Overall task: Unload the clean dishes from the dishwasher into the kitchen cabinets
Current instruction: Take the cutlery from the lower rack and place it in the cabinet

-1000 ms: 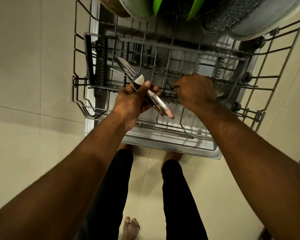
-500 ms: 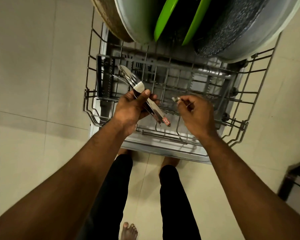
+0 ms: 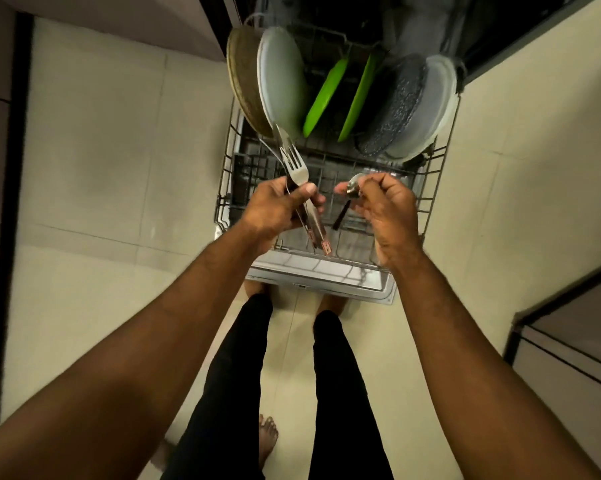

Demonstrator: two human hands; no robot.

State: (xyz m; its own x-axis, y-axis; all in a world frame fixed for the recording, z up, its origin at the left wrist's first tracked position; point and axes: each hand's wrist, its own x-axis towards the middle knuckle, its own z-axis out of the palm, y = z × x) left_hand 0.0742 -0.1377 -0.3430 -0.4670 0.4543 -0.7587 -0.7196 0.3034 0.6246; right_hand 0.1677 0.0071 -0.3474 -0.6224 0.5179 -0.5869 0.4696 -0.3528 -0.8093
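Hands over the rack (image 3: 434, 188): left hand (image 3: 275, 209) grips cutlery (image 3: 297, 168), right hand (image 3: 385, 206) pinches a spoon (image 3: 354, 185).

Plates (image 3: 281, 81) stand upright at the rear of the rack (image 3: 438, 188), the cutlery basket (image 3: 245, 174) before them

1. Beige tiled floor (image 3: 101, 168), pale grout lines.
2. Black trousers (image 3: 236, 375), two legs, standing on the floor.
3. Bare foot (image 3: 268, 438) between the legs, toes visible.
4. Dark-framed unit (image 3: 569, 341) at lower right corner.
5. Dark vertical strip (image 3: 6, 237) along left edge.
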